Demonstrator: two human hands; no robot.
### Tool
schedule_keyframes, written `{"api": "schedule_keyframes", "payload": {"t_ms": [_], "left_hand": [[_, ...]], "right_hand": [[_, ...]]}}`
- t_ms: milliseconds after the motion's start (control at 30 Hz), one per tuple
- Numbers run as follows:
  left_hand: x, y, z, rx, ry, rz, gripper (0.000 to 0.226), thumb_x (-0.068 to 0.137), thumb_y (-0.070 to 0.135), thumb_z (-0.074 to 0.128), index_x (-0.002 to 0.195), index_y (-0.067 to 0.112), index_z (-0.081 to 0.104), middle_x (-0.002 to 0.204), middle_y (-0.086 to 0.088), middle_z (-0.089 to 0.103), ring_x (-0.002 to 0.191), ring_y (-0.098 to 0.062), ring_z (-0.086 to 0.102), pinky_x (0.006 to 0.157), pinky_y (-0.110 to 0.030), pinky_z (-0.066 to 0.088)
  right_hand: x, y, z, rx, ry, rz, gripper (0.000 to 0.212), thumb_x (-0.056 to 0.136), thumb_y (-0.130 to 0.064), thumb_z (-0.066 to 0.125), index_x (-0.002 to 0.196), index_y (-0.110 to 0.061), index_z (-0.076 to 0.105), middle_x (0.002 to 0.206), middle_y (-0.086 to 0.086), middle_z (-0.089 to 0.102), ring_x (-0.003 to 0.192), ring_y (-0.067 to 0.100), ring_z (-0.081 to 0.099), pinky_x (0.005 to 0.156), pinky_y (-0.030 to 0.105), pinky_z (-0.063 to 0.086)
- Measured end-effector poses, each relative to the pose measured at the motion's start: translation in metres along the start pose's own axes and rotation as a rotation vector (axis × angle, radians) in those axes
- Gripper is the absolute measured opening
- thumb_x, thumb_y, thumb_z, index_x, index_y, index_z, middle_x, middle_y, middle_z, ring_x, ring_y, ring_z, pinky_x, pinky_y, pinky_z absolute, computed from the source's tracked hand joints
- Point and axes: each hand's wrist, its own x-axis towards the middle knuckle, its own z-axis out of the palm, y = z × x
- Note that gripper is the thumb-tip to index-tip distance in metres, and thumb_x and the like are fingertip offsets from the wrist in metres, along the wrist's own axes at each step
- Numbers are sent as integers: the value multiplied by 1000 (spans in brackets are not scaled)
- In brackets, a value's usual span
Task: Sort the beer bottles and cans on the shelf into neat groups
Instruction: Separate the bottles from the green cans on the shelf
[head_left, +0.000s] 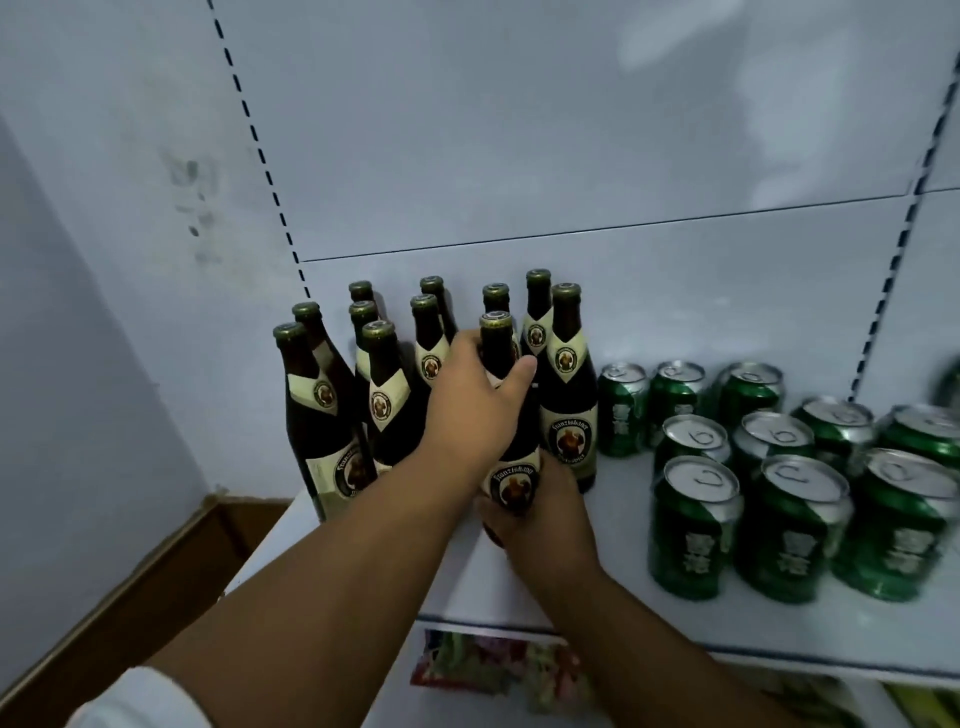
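On the white shelf (779, 623), brown bottles (382, 384) stand grouped at the left and green cans (696, 525) at the right, all upright. Both hands hold one bottle (501, 364) at the group's front, neck up: the left hand (475, 410) wraps its shoulder, the right hand (545, 514) clasps its base. A cardboard box (156, 561) sits lower left.

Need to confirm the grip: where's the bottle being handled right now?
In the head view, the held bottle stands centre-front of the bottle cluster, left hand around its shoulder, right hand at its base, left of the green cans.
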Motion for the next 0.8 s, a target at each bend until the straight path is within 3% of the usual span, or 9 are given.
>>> {"api": "schedule_keyframes", "payload": {"t_ms": [67,167,233,300,433,533,800], "left_hand": [[-14,1,-3,-96,70,35,36,92,35,65,123,27,49,118,8,59,109,-6,56,96,-31,49],[-49,-1,-9,-213,204,110,18,93,25,58,107,31,49,106,2,57,96,-11,58,83,-33,53],[-71,-6,-6,-179,236,195,18,91,14,56,102,27,49,100,1,54,91,-14,56,78,-31,51],[-88,-9,4,-82,243,317,19,90,9,55,100,23,48,97,1,52,89,-13,54,76,-25,47],[-109,5,37,-81,142,421,11,89,14,51,96,22,49,92,2,50,82,-5,50,72,-11,39],[-124,32,70,-116,61,464,9,90,16,52,96,22,52,91,7,50,86,-5,52,75,-14,40],[-214,151,219,-307,-152,521,12,88,16,54,100,19,56,95,6,54,91,-1,53,79,-7,39]], "right_hand": [[-8,-11,-9,-25,49,-33,80,69,-48,77,140,-36,41,136,-14,51,127,4,49,103,34,48],[-25,-39,-35,-116,188,-129,62,84,-32,73,138,-28,43,126,-10,48,118,4,48,100,23,44],[-33,-58,-60,-153,275,-195,50,89,-27,67,135,-23,46,122,-8,50,110,-1,50,91,9,41],[-38,-73,-84,-180,325,-253,44,91,-26,65,132,-22,49,119,-8,52,106,-3,51,86,5,40],[-54,-88,-133,-244,379,-307,33,91,-29,64,123,-26,54,113,-9,54,103,-2,54,84,11,44],[-68,-88,-182,-277,452,-319,28,91,-26,65,117,-25,57,109,-9,56,100,-2,56,83,13,45],[-143,-55,-379,-413,554,-218,22,92,-29,65,107,-37,52,106,-16,54,101,-10,51,80,2,38]]}}
